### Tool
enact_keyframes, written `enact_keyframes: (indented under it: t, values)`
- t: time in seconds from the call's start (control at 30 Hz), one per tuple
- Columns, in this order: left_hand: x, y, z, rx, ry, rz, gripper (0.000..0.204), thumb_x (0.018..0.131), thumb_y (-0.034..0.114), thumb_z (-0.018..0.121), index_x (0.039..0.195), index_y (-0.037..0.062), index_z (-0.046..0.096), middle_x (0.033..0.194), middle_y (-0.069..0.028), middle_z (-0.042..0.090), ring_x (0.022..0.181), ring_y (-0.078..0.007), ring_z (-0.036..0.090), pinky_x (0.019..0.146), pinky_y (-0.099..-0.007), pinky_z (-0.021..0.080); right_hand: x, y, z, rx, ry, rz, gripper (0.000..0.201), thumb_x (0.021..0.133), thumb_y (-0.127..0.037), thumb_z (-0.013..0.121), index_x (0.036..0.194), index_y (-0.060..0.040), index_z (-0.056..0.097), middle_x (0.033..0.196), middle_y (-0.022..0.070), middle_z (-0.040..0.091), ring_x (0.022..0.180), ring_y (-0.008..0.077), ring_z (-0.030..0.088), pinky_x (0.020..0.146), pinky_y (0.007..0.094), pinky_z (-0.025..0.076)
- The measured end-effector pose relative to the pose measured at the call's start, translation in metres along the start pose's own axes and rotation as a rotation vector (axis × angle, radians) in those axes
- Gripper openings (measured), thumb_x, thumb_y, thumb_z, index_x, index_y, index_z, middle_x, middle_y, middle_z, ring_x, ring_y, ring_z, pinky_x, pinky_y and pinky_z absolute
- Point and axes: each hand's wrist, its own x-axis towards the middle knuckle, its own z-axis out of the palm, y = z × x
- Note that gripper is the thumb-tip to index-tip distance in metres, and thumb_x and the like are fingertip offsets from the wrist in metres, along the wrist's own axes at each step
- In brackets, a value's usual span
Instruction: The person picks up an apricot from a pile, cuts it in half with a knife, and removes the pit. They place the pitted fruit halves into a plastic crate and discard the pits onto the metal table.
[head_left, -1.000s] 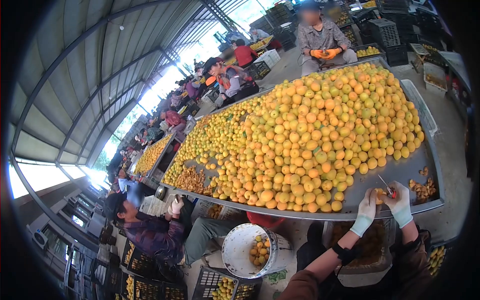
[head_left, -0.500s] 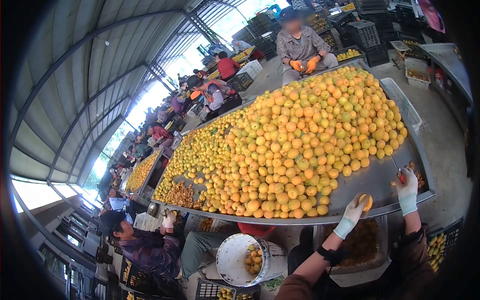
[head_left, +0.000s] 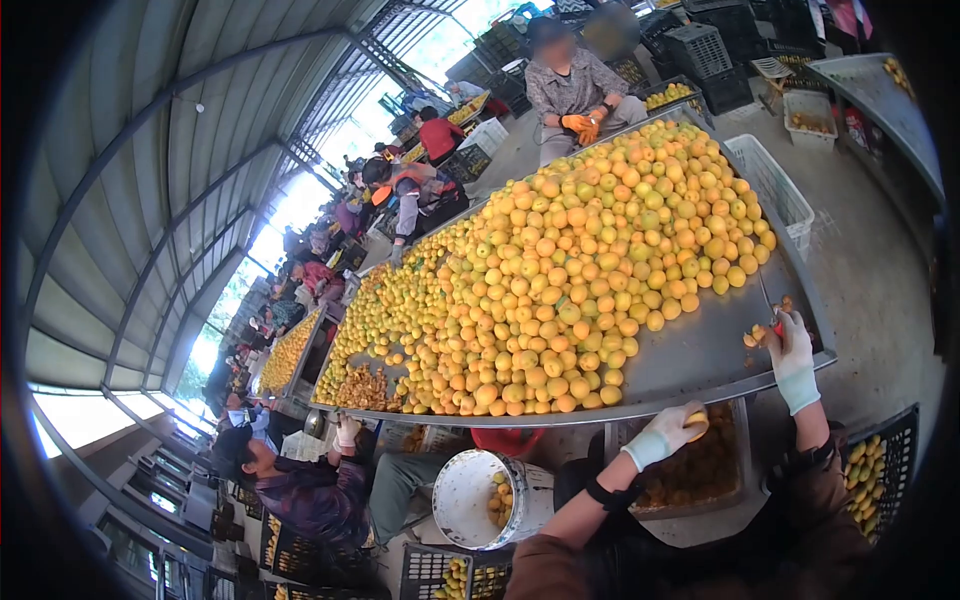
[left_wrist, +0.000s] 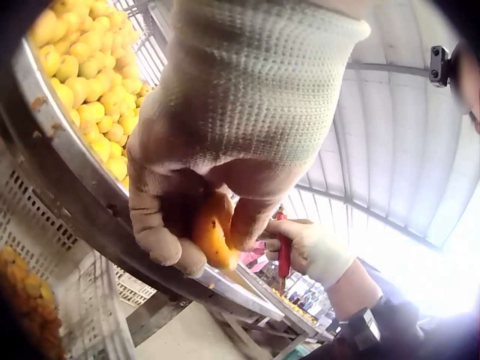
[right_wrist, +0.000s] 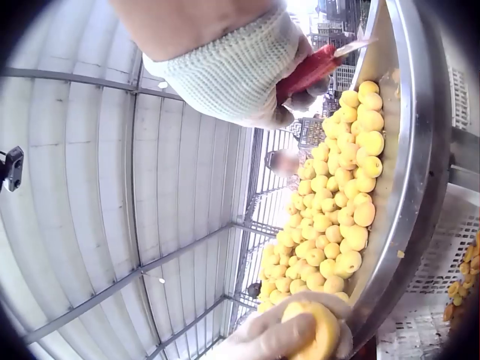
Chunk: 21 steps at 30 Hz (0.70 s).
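Observation:
My gloved left hand (head_left: 664, 434) pinches a cut apricot (left_wrist: 216, 232) between thumb and fingers, at the table's near edge and above a crate (head_left: 741, 490) of orange fruit pieces. In the left wrist view the opened side of the apricot shows. My gloved right hand (head_left: 794, 356) grips a red-handled knife (right_wrist: 311, 71) over the right end of the metal table (head_left: 690, 362), blade pointing away from me. Small orange-brown scraps (head_left: 754, 338) lie by that hand. A large heap of whole apricots (head_left: 560, 290) covers much of the table.
The table has a raised metal rim (head_left: 590, 412). A white bucket (head_left: 470, 500) with some fruit stands on the floor to the left, beside a seated person (head_left: 310, 495). Another person (head_left: 575, 90) sits across the table. A black crate of fruit (head_left: 880, 470) is at my right.
My hands, close together at the knife a second ago, have separated. The left has moved left and toward me with the cut apricot; the right still holds the knife. The head view has shifted.

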Motion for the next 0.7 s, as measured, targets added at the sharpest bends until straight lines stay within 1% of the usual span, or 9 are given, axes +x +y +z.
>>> enact_keyframes:
  t: [0.07, 0.1, 0.17, 0.27, 0.4, 0.47, 0.53, 0.63, 0.7]
  values:
    - [-0.007, 0.003, -0.005, 0.155, -0.129, -0.027, 0.029, 0.089, 0.029, 0.058, 0.106, 0.0051, 0.056, 0.095, -0.0245, 0.063, 0.093, -0.0438, 0.06, 0.081, -0.045, 0.046, 0.001, -0.012, -0.012, -0.013, -0.032, 0.04, 0.028, 0.086, 0.003, 0.062, 0.114, 0.0076, 0.057, 0.091, 0.0159, 0.056, 0.078, 0.0302, 0.056, 0.075, 0.0325, 0.047]
    - [-0.009, -0.002, -0.006, 0.211, -0.151, 0.004, 0.03, 0.088, 0.03, 0.06, 0.107, 0.0065, 0.059, 0.095, -0.0225, 0.064, 0.094, -0.0409, 0.06, 0.083, -0.0455, 0.046, 0.001, -0.02, -0.018, 0.005, -0.062, 0.143, 0.031, 0.087, 0.001, 0.063, 0.117, 0.0078, 0.057, 0.091, 0.0163, 0.059, 0.079, 0.0293, 0.058, 0.076, 0.0321, 0.047]
    - [-0.014, -0.011, -0.005, 0.319, -0.157, -0.017, 0.03, 0.087, 0.03, 0.06, 0.107, 0.0069, 0.06, 0.096, -0.0208, 0.064, 0.095, -0.0392, 0.061, 0.084, -0.0449, 0.047, 0.002, -0.017, -0.027, 0.04, -0.109, 0.282, 0.041, 0.089, -0.007, 0.066, 0.126, 0.0062, 0.054, 0.092, 0.0171, 0.065, 0.08, 0.025, 0.062, 0.077, 0.0314, 0.049]
    - [-0.015, -0.004, -0.008, 0.501, -0.163, -0.087, 0.031, 0.086, 0.031, 0.062, 0.108, 0.008, 0.062, 0.099, -0.0168, 0.065, 0.097, -0.0355, 0.061, 0.085, -0.0438, 0.048, 0.009, -0.024, -0.039, -0.005, -0.187, 0.424, 0.044, 0.088, -0.008, 0.068, 0.127, 0.0044, 0.053, 0.098, 0.0186, 0.065, 0.083, 0.0248, 0.061, 0.08, 0.0312, 0.048]
    - [-0.004, 0.011, -0.017, 0.472, -0.007, -0.032, 0.029, 0.086, 0.03, 0.061, 0.105, 0.0075, 0.063, 0.093, -0.0173, 0.065, 0.093, -0.0364, 0.062, 0.083, -0.0439, 0.049, 0.002, -0.005, -0.03, 0.179, -0.111, 0.344, 0.041, 0.085, -0.007, 0.067, 0.123, 0.0036, 0.053, 0.097, 0.0203, 0.062, 0.084, 0.0295, 0.06, 0.079, 0.0333, 0.048]
    - [0.008, 0.027, -0.023, 0.476, 0.017, -0.114, 0.028, 0.086, 0.029, 0.062, 0.104, 0.0075, 0.063, 0.092, -0.0176, 0.066, 0.092, -0.0367, 0.063, 0.082, -0.0437, 0.049, 0.001, 0.004, -0.028, 0.065, -0.135, 0.332, 0.033, 0.083, -0.004, 0.066, 0.113, 0.0015, 0.054, 0.087, 0.0192, 0.059, 0.075, 0.0309, 0.057, 0.073, 0.0363, 0.047]
    - [0.02, 0.028, -0.028, 0.414, 0.056, -0.15, 0.03, 0.086, 0.028, 0.061, 0.107, 0.007, 0.063, 0.095, -0.0201, 0.066, 0.093, -0.0385, 0.063, 0.084, -0.0434, 0.049, 0.0, 0.009, -0.026, 0.048, -0.116, 0.271, 0.029, 0.084, -0.003, 0.065, 0.111, 0.0019, 0.054, 0.085, 0.0176, 0.058, 0.075, 0.0288, 0.056, 0.073, 0.0357, 0.047]
    - [0.044, -0.004, -0.027, 0.385, 0.154, -0.135, 0.033, 0.086, 0.029, 0.061, 0.108, 0.0048, 0.062, 0.096, -0.022, 0.066, 0.095, -0.0393, 0.063, 0.085, -0.043, 0.048, 0.006, 0.005, -0.034, 0.069, -0.069, 0.197, 0.024, 0.087, -0.002, 0.062, 0.109, 0.0036, 0.055, 0.085, 0.0148, 0.058, 0.076, 0.0255, 0.057, 0.075, 0.034, 0.047]
    - [0.059, -0.018, -0.027, 0.415, 0.234, -0.264, 0.038, 0.087, 0.03, 0.06, 0.114, 0.004, 0.059, 0.104, -0.0243, 0.064, 0.102, -0.0392, 0.061, 0.089, -0.043, 0.048, 0.01, -0.001, -0.038, 0.112, -0.053, 0.185, 0.022, 0.088, -0.002, 0.061, 0.108, 0.0048, 0.055, 0.086, 0.0137, 0.058, 0.077, 0.0242, 0.058, 0.077, 0.0328, 0.047]
